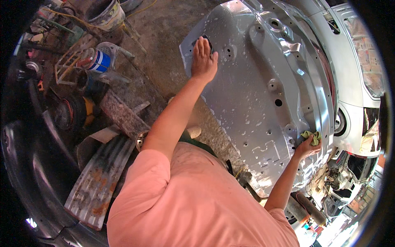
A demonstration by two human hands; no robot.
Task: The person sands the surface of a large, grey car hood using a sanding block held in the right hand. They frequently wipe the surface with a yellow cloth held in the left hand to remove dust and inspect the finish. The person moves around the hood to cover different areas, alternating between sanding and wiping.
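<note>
A large silver car body panel (247, 94), wet with drops and patches of water, lies in front of me with holes and raised ridges in it. My left hand (204, 59) rests on its far left part, fingers straight and pressed on a dark sheet (210, 41) that looks like sandpaper. Most of that sheet is hidden under the fingers. Over at the panel's right side, my right hand (306, 148) grips a crumpled yellow-green cloth (315, 138) close to the ridged edge.
Left of me stand a blue-and-white can (100, 61) on a metal frame and a bucket (105, 15). A rusty corrugated metal sheet (96, 181) leans beside a dark car body (37, 164). A white car (349, 78) stands beyond the panel, on the right.
</note>
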